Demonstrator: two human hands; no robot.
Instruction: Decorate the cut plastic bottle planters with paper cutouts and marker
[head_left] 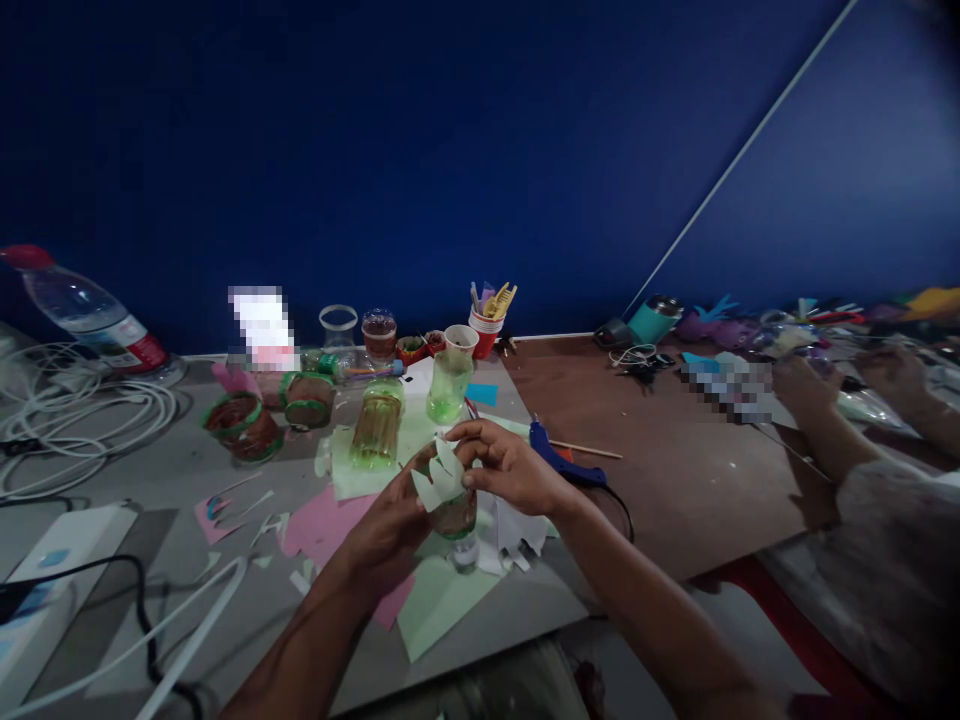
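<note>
A pale paper cutout with pointed, leaf-like tips (439, 482) stands at the top of a small brown cup with a green band (456, 518). Beneath that cup shows a clear base (464, 554). My left hand (394, 520) is closed around the cup's left side, its fingertips partly hidden behind the paper. From the right, my right hand (514, 472) has its fingers bent in a pinch on the cutout's edge. Pink paper (324, 525) and light green paper (439, 605) lie under and around my hands. Paper scraps are scattered to the left.
A blue glue gun (559, 458) lies right of my hands. Behind are a green-stained upturned cup (377, 430), a green-tinted jar (450, 385) and brown pots (244, 425). White cables (142, 400) coil at left. At right, a co-worker's hands (806, 390) are near craft materials.
</note>
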